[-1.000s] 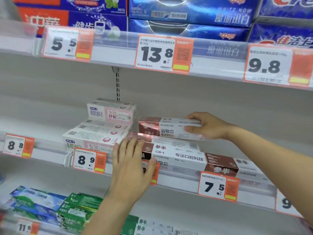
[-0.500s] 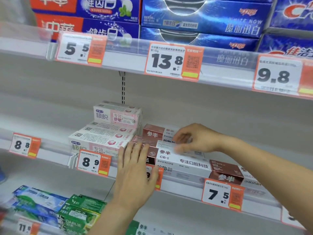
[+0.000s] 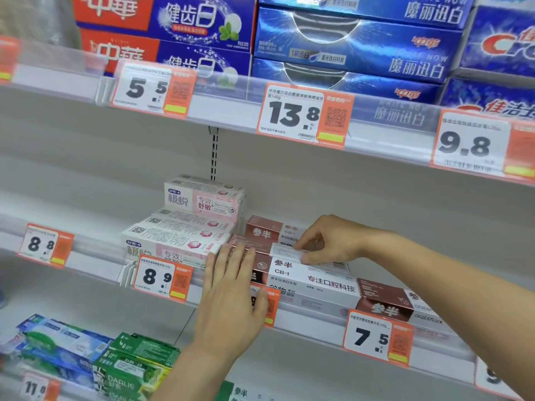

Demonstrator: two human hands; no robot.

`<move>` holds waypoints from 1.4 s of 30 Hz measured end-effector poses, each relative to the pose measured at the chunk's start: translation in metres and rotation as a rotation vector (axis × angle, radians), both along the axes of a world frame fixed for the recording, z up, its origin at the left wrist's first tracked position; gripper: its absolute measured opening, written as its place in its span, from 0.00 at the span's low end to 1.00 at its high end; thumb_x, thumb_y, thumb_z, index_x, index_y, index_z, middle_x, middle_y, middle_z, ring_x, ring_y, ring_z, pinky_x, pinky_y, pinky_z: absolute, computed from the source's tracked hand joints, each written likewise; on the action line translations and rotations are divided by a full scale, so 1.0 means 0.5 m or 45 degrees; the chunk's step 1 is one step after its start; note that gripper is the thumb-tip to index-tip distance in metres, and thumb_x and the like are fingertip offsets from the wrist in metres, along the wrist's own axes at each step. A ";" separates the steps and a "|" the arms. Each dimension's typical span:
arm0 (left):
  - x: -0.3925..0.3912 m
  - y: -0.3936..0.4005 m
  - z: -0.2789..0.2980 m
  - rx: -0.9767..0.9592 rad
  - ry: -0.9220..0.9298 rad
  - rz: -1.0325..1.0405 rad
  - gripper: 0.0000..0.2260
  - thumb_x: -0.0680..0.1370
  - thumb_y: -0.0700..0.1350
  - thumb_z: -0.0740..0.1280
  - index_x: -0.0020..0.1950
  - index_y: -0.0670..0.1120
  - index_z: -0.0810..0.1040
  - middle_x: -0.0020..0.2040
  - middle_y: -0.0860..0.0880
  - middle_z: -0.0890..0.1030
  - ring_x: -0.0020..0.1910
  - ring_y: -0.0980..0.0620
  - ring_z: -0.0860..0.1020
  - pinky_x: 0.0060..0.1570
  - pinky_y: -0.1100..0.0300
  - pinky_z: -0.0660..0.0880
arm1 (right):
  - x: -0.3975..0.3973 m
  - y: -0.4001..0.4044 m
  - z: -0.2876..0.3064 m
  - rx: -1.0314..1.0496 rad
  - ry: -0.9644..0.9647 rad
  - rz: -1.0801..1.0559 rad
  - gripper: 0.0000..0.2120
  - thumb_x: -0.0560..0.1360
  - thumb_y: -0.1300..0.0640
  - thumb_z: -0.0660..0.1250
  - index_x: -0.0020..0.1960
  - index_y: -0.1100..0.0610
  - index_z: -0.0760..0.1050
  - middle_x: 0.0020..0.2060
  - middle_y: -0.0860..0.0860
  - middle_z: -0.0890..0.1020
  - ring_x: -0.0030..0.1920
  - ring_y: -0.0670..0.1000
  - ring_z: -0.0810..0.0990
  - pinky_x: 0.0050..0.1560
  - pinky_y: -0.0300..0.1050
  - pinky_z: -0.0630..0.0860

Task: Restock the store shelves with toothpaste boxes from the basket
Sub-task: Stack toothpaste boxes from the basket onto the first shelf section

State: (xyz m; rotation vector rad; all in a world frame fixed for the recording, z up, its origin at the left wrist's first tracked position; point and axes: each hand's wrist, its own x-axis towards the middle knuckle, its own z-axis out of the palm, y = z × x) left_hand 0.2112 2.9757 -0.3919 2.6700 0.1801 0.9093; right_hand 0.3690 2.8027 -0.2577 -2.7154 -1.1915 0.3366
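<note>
Right hand [image 3: 327,241]: pinches the top box [image 3: 285,250], directly beneath it.
Left hand [image 3: 231,296]: flat, steadying the stack's left end.
Box axis: left-right along the shelf [image 3: 312,325].

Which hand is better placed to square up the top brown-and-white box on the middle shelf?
Right hand: its fingers already pinch that box from above. Left hand lies flat against the stack's front.

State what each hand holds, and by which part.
The right hand pinches the brown-and-white toothpaste box at the near edge of its white half. The left hand lies flat against the box stack's end, gripping nothing.
</note>
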 end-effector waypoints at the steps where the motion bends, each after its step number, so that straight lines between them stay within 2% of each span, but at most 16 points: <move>1: 0.000 0.000 -0.001 -0.001 0.000 0.002 0.30 0.76 0.57 0.57 0.75 0.44 0.69 0.76 0.46 0.69 0.78 0.44 0.61 0.77 0.50 0.43 | -0.001 0.007 0.002 -0.035 -0.034 0.013 0.21 0.73 0.50 0.74 0.66 0.49 0.79 0.60 0.44 0.83 0.56 0.41 0.81 0.62 0.40 0.77; 4: 0.000 0.000 -0.003 0.006 -0.007 0.012 0.30 0.76 0.57 0.59 0.75 0.45 0.69 0.76 0.47 0.69 0.78 0.44 0.61 0.77 0.50 0.43 | -0.004 0.025 0.008 -0.122 -0.055 0.010 0.25 0.71 0.53 0.74 0.68 0.49 0.77 0.61 0.46 0.82 0.58 0.45 0.81 0.64 0.44 0.77; 6: -0.001 0.000 -0.004 0.003 -0.015 0.005 0.30 0.76 0.56 0.60 0.76 0.45 0.67 0.77 0.47 0.68 0.79 0.45 0.60 0.77 0.50 0.42 | -0.001 0.022 0.009 -0.055 -0.027 -0.016 0.24 0.71 0.53 0.75 0.66 0.48 0.79 0.59 0.45 0.83 0.56 0.44 0.81 0.62 0.43 0.78; 10: -0.002 0.000 -0.005 -0.045 -0.036 -0.021 0.31 0.77 0.57 0.58 0.78 0.46 0.64 0.80 0.48 0.62 0.80 0.49 0.52 0.77 0.53 0.37 | 0.007 -0.017 0.026 0.261 -0.014 -0.115 0.20 0.72 0.56 0.75 0.63 0.51 0.81 0.57 0.45 0.84 0.53 0.41 0.83 0.60 0.40 0.79; 13: -0.004 -0.011 0.005 -0.204 -0.108 -0.060 0.32 0.78 0.60 0.53 0.80 0.47 0.59 0.81 0.51 0.55 0.81 0.53 0.44 0.78 0.56 0.36 | 0.002 -0.054 0.063 0.540 0.093 -0.135 0.18 0.72 0.62 0.76 0.61 0.55 0.82 0.54 0.47 0.86 0.51 0.41 0.85 0.57 0.36 0.79; 15: -0.007 -0.021 0.019 -0.343 -0.190 -0.053 0.30 0.79 0.59 0.55 0.80 0.48 0.59 0.80 0.52 0.58 0.80 0.54 0.48 0.79 0.55 0.42 | -0.011 -0.069 0.087 0.605 0.105 -0.121 0.15 0.72 0.63 0.75 0.58 0.51 0.83 0.52 0.46 0.86 0.51 0.42 0.85 0.56 0.34 0.78; 17: -0.014 -0.031 0.037 -0.466 -0.317 -0.034 0.28 0.80 0.57 0.60 0.77 0.48 0.62 0.77 0.51 0.64 0.78 0.53 0.55 0.78 0.52 0.52 | -0.025 -0.077 0.101 0.596 0.105 -0.106 0.13 0.73 0.60 0.75 0.55 0.47 0.84 0.50 0.43 0.86 0.52 0.41 0.84 0.59 0.35 0.76; 19: -0.024 -0.039 0.057 -0.610 -0.429 -0.017 0.27 0.80 0.57 0.64 0.76 0.50 0.63 0.73 0.54 0.66 0.74 0.55 0.60 0.74 0.52 0.60 | -0.041 -0.081 0.107 0.557 0.152 -0.097 0.11 0.73 0.58 0.75 0.54 0.47 0.85 0.50 0.41 0.86 0.54 0.40 0.83 0.61 0.36 0.75; 22: -0.040 -0.046 0.082 -0.962 -0.461 -0.077 0.37 0.72 0.64 0.67 0.77 0.55 0.59 0.70 0.59 0.65 0.71 0.61 0.62 0.70 0.56 0.63 | -0.064 -0.084 0.107 0.507 0.295 -0.049 0.10 0.74 0.59 0.74 0.55 0.52 0.85 0.51 0.44 0.87 0.55 0.44 0.84 0.62 0.41 0.76; 24: -0.043 -0.043 0.089 -1.151 -0.426 -0.173 0.40 0.69 0.63 0.71 0.77 0.57 0.58 0.72 0.59 0.67 0.71 0.61 0.65 0.71 0.54 0.66 | -0.075 -0.083 0.104 0.481 0.409 -0.005 0.11 0.75 0.59 0.73 0.57 0.54 0.84 0.52 0.48 0.87 0.54 0.49 0.85 0.58 0.43 0.79; 28: -0.050 -0.023 0.089 -1.203 -0.310 -0.320 0.48 0.63 0.55 0.82 0.77 0.62 0.59 0.72 0.62 0.68 0.69 0.65 0.68 0.65 0.63 0.68 | -0.071 -0.084 0.094 0.409 0.650 0.013 0.12 0.78 0.58 0.70 0.61 0.56 0.82 0.55 0.53 0.86 0.53 0.50 0.85 0.52 0.40 0.79; 31: -0.051 -0.014 0.087 -1.217 -0.326 -0.298 0.49 0.59 0.52 0.85 0.74 0.67 0.63 0.69 0.61 0.73 0.66 0.60 0.74 0.65 0.57 0.73 | -0.070 -0.083 0.082 0.358 0.748 0.010 0.13 0.77 0.56 0.68 0.61 0.55 0.81 0.55 0.53 0.85 0.52 0.49 0.84 0.51 0.39 0.78; 34: -0.057 -0.015 0.096 -1.313 -0.404 -0.239 0.48 0.53 0.53 0.86 0.70 0.62 0.71 0.60 0.60 0.80 0.57 0.64 0.79 0.58 0.60 0.78 | -0.102 -0.071 0.094 0.245 0.545 0.078 0.14 0.78 0.49 0.70 0.61 0.53 0.80 0.54 0.47 0.86 0.52 0.47 0.84 0.51 0.37 0.77; 37: -0.059 -0.024 0.108 -1.394 -0.506 -0.152 0.40 0.55 0.58 0.84 0.66 0.58 0.76 0.52 0.59 0.83 0.51 0.62 0.82 0.48 0.64 0.79 | -0.152 -0.046 0.104 -0.045 0.046 0.110 0.34 0.62 0.35 0.79 0.64 0.43 0.73 0.52 0.41 0.82 0.50 0.44 0.81 0.51 0.40 0.75; 39: -0.057 -0.031 0.115 -1.403 -0.580 -0.066 0.38 0.57 0.63 0.81 0.65 0.56 0.76 0.53 0.58 0.83 0.53 0.60 0.81 0.51 0.63 0.78 | -0.176 -0.027 0.093 -0.059 -0.254 0.095 0.41 0.59 0.37 0.81 0.66 0.40 0.66 0.50 0.40 0.80 0.47 0.42 0.78 0.48 0.41 0.76; 42: -0.052 -0.034 0.114 -1.430 -0.610 -0.051 0.46 0.67 0.62 0.76 0.79 0.52 0.59 0.60 0.59 0.77 0.56 0.65 0.77 0.58 0.68 0.75 | -0.167 -0.017 0.084 0.087 -0.394 0.123 0.30 0.62 0.47 0.77 0.60 0.43 0.67 0.44 0.42 0.81 0.42 0.44 0.79 0.41 0.46 0.78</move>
